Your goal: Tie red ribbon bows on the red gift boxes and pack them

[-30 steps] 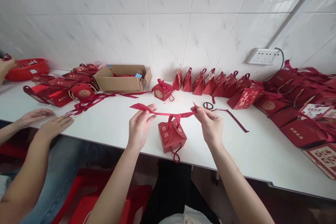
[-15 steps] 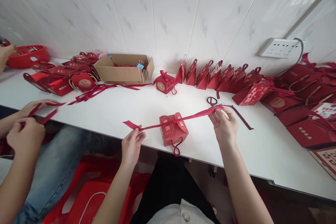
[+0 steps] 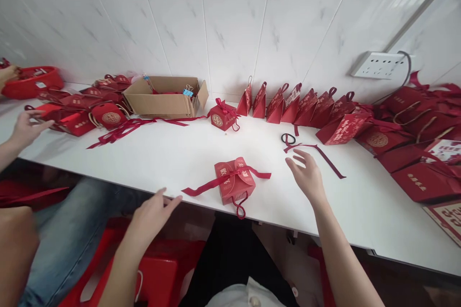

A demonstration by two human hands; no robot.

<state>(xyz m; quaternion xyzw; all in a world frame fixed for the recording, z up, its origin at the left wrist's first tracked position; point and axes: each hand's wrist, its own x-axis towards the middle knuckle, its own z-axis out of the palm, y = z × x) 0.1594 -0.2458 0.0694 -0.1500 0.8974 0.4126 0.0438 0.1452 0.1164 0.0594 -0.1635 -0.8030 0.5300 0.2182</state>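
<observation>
With each grip empty and loosely spread, our left hand [image 3: 151, 213] and right hand [image 3: 309, 177] flank the gift box [image 3: 236, 191], presumably so its ribbon [image 3: 207, 185] lies within reach.

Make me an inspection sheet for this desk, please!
Surface: smooth white table
Job's things: square red cardboard gift box with pale lettering; shiny red ribbon across its top, both ends loose
Clutter: black ring and dark red ribbon strip, right of the gift box; brown cardboard carton behind
Hands: left hand and right hand open, holding nothing
Cables: dark cable at the white plastic socket strip
Surroundings: white tiled wall; a co-worker's hand, left
</observation>
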